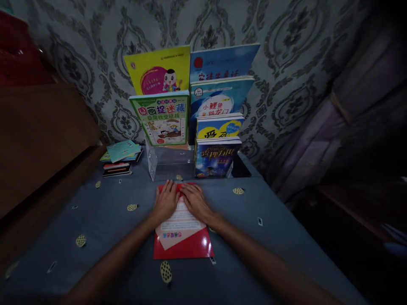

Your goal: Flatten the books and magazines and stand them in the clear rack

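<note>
A thin red book (pixel 183 250) lies flat on the cloth-covered table in front of me, a pale text panel and small coloured characters on its upper face. My left hand (pixel 165 201) rests on the book's far left part, fingers stretched out and pointing away. On the far right part lies my right hand (pixel 195 201), its fingers extended and angled in toward the left. The fingertips of both hands come close together near the far edge, and they cover part of the panel. Neither hand is wrapped around anything.
Beyond the book stands a clear acrylic rack (pixel 168 167) with a green book (pixel 163 123) and a yellow book (pixel 155 70). Blue books (pixel 218 159) stand upright at its right. A small book stack (pixel 122 154) lies left, near a cardboard box (pixel 41 140). A dark flat object (pixel 241 166) lies right.
</note>
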Action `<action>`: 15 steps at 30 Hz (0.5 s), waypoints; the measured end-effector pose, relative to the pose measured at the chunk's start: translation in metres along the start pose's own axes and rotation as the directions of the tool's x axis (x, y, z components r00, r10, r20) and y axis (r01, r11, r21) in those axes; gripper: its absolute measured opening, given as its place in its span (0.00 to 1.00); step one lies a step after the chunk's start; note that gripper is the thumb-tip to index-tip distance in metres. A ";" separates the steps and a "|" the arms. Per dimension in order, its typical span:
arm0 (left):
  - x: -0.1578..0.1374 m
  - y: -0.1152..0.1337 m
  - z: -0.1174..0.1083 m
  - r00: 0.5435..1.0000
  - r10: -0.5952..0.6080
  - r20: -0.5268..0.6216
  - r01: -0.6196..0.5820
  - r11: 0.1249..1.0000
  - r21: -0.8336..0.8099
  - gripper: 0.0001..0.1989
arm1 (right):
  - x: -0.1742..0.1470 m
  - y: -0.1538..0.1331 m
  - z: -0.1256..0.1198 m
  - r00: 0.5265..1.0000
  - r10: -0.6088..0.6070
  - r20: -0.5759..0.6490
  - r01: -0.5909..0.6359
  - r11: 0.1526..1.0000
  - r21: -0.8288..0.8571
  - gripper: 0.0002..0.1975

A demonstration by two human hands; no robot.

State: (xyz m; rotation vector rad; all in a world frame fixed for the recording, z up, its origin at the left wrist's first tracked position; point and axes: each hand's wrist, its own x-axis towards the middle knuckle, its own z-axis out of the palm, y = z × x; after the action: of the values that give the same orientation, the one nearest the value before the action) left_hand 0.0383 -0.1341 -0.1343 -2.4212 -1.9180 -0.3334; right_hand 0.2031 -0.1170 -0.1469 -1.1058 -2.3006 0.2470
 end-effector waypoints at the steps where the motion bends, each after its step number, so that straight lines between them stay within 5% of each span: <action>1: -0.001 -0.001 -0.001 1.000 0.018 -0.007 -0.018 1.000 -0.003 0.22 | -0.001 -0.001 -0.001 1.000 0.000 0.014 0.000 1.000 -0.008 0.20; 6: -0.006 -0.004 -0.003 0.990 0.136 -0.037 -0.137 0.990 -0.025 0.21 | -0.003 -0.004 -0.003 0.997 0.018 0.073 -0.016 1.000 -0.026 0.22; 15: -0.005 -0.006 -0.003 0.990 0.140 0.006 -0.139 0.989 -0.058 0.22 | -0.009 0.003 -0.003 0.983 0.169 0.071 -0.166 0.985 -0.047 0.23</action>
State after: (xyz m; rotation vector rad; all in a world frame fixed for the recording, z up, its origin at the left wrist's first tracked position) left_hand 0.0308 -0.1380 -0.1330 -2.5812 -1.7543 -0.3757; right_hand 0.2108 -0.1220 -0.1491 -1.3344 -2.2887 0.3126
